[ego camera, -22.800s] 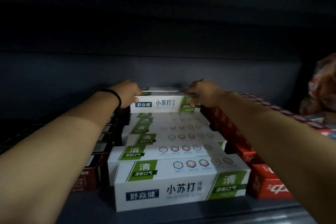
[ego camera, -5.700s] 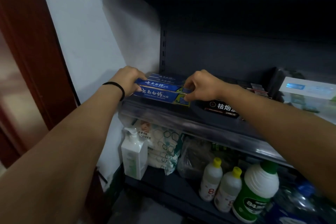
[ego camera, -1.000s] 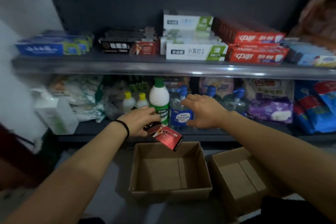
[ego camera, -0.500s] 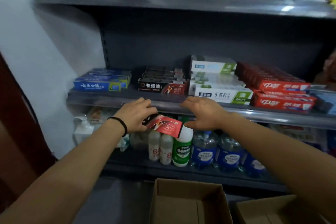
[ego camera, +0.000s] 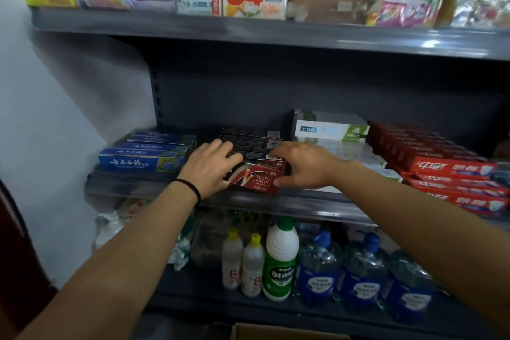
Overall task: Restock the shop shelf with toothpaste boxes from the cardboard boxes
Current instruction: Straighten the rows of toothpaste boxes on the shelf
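Note:
A black-and-red toothpaste box (ego camera: 258, 181) marked "TOOTH PASTR" sits at the front of the grey middle shelf (ego camera: 138, 188), in front of a row of matching black-and-red boxes (ego camera: 248, 141). My left hand (ego camera: 209, 165), with a black band on its wrist, grips the box's left half from above. My right hand (ego camera: 306, 165) holds its right end, thumb low at the front and fingers over the top. The top edge of a cardboard box (ego camera: 276, 335) shows at the bottom of the view.
Blue toothpaste boxes (ego camera: 138, 161) lie to the left, white-and-green ones (ego camera: 331, 130) and red ones (ego camera: 452, 171) to the right. Bleach and water bottles (ego camera: 280, 259) stand on the shelf below. The upper shelf (ego camera: 248, 30) carries packets. A white wall is at the left.
Both hands rose from over the cardboard boxes to the middle shelf. The black-and-red box, carried in my left hand, now rests on the shelf front with my right hand on its right end.

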`<state>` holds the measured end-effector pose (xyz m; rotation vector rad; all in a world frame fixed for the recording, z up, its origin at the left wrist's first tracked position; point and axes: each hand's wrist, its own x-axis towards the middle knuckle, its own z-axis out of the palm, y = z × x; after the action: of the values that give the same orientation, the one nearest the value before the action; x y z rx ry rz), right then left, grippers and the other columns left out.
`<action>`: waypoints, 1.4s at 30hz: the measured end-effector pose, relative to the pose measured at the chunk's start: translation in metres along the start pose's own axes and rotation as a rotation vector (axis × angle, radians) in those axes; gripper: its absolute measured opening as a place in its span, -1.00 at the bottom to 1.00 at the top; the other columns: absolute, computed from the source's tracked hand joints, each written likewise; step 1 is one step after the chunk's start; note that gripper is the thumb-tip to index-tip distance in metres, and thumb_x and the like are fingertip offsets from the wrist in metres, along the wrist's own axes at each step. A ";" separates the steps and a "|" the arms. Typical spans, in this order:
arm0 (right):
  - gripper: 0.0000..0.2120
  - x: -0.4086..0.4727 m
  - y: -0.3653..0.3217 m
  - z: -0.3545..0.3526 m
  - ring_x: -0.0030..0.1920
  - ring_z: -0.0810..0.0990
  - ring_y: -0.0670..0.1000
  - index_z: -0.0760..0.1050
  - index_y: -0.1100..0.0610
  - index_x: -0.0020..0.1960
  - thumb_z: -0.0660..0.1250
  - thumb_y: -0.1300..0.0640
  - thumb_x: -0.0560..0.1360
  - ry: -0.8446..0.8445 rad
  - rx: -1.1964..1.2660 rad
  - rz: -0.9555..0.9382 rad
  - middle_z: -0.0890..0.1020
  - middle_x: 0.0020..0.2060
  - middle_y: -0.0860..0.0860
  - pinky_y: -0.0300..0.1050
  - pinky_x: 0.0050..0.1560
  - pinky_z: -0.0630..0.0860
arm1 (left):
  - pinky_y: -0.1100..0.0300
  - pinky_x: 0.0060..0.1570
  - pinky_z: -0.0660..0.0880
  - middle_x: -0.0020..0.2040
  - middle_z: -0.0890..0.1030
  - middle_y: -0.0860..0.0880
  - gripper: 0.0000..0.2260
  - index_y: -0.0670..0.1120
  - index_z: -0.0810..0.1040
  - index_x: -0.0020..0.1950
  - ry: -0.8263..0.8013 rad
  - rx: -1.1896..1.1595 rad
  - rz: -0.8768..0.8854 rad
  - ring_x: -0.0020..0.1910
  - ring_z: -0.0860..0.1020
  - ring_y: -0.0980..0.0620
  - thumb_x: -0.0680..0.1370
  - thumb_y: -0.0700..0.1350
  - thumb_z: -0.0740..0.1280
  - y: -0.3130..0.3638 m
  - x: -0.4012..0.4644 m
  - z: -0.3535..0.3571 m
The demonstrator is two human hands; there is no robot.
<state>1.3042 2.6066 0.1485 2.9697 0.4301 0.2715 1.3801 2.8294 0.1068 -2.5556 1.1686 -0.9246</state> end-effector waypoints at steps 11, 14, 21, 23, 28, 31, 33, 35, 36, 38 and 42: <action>-0.68 0.046 0.004 0.016 -0.13 0.53 -0.01 0.51 0.11 0.09 0.41 -0.06 0.46 -0.125 0.143 0.012 0.57 -0.11 -0.01 -0.15 -0.18 0.42 | 0.07 -0.28 0.48 -0.10 0.53 -0.11 -0.48 -0.10 0.51 -0.06 0.052 -0.008 0.032 -0.15 0.51 -0.11 0.08 -0.07 0.62 -0.001 0.013 0.024; -0.69 0.049 0.003 0.018 -0.10 0.57 0.00 0.53 0.12 0.07 0.46 -0.04 0.43 -0.119 0.196 0.035 0.60 -0.11 -0.01 -0.08 -0.13 0.52 | 0.07 -0.27 0.48 -0.10 0.53 -0.10 -0.48 -0.09 0.51 -0.05 0.065 -0.003 0.043 -0.15 0.51 -0.10 0.09 -0.06 0.62 -0.003 0.011 0.027; -0.67 0.045 0.009 0.015 -0.10 0.59 0.01 0.54 0.13 0.06 0.50 -0.01 0.40 -0.088 0.228 0.093 0.63 -0.08 0.01 0.01 -0.05 0.58 | 0.07 -0.14 0.48 0.01 0.52 -0.05 -0.44 -0.06 0.51 0.13 0.005 -0.103 0.030 -0.03 0.52 -0.07 0.22 0.09 0.58 -0.019 0.014 0.026; -0.65 0.042 0.011 0.014 -0.10 0.58 0.02 0.52 0.14 0.08 0.49 -0.01 0.41 -0.082 0.203 0.104 0.62 -0.07 0.02 0.00 -0.05 0.57 | 0.05 0.02 0.45 0.17 0.47 -0.03 -0.41 -0.03 0.43 0.31 -0.061 -0.190 -0.032 0.14 0.44 -0.05 0.35 0.07 0.51 -0.031 0.013 0.025; -0.62 0.038 0.016 0.017 -0.11 0.54 0.01 0.50 0.13 0.12 0.47 -0.04 0.42 -0.057 0.161 0.108 0.60 -0.06 0.01 -0.08 -0.11 0.52 | 0.04 0.20 0.41 0.32 0.40 0.02 -0.43 0.05 0.32 0.43 -0.246 -0.344 -0.194 0.28 0.38 -0.01 0.46 -0.04 0.44 -0.060 0.006 0.023; -0.62 0.037 0.018 0.020 -0.09 0.54 0.01 0.48 0.12 0.13 0.47 -0.04 0.43 -0.065 0.145 0.123 0.59 -0.05 0.00 -0.10 -0.12 0.50 | 0.04 0.17 0.43 0.27 0.46 -0.03 -0.49 0.02 0.40 0.39 -0.269 -0.432 -0.241 0.13 0.47 -0.04 0.47 -0.12 0.44 -0.062 0.008 0.028; -0.64 0.037 0.020 0.026 -0.08 0.56 0.02 0.50 0.12 0.11 0.47 -0.04 0.42 -0.073 0.136 0.136 0.60 -0.04 0.00 -0.04 -0.06 0.55 | 0.08 0.19 0.41 0.26 0.47 -0.06 -0.50 -0.01 0.42 0.39 -0.283 -0.464 -0.239 0.14 0.47 -0.05 0.47 -0.16 0.43 -0.059 0.012 0.033; -0.66 0.038 0.023 0.032 -0.08 0.57 0.03 0.51 0.12 0.07 0.47 -0.05 0.41 -0.080 0.136 0.151 0.61 -0.05 0.01 0.03 -0.03 0.57 | 0.12 0.21 0.37 0.28 0.47 -0.08 -0.51 -0.04 0.41 0.40 -0.307 -0.461 -0.232 0.21 0.45 -0.06 0.49 -0.18 0.41 -0.056 0.015 0.039; -0.66 0.038 0.024 0.035 -0.09 0.57 0.03 0.51 0.12 0.05 0.48 -0.05 0.41 -0.080 0.133 0.155 0.61 -0.06 0.02 0.05 -0.03 0.57 | 0.13 0.23 0.36 0.30 0.46 -0.08 -0.51 -0.04 0.41 0.41 -0.312 -0.456 -0.230 0.24 0.44 -0.07 0.50 -0.18 0.40 -0.055 0.016 0.043; -0.66 0.039 0.026 0.040 -0.10 0.57 0.04 0.51 0.12 0.04 0.47 -0.06 0.41 -0.080 0.123 0.154 0.60 -0.07 0.03 0.07 -0.04 0.56 | 0.13 0.25 0.36 0.33 0.45 -0.08 -0.51 -0.03 0.39 0.42 -0.315 -0.441 -0.229 0.27 0.44 -0.07 0.50 -0.18 0.40 -0.055 0.018 0.049; -0.60 0.041 0.025 0.046 -0.04 0.56 0.05 0.51 0.11 0.14 0.46 -0.08 0.41 -0.088 0.108 0.131 0.60 -0.01 0.03 0.06 0.00 0.55 | 0.08 0.28 0.36 0.34 0.45 -0.08 -0.49 -0.02 0.37 0.44 -0.364 -0.412 -0.223 0.30 0.42 -0.08 0.51 -0.17 0.39 -0.057 0.020 0.060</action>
<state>1.3587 2.5901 0.1141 3.1056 0.2483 0.1331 1.4618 2.8483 0.0912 -3.0536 1.0657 -0.2391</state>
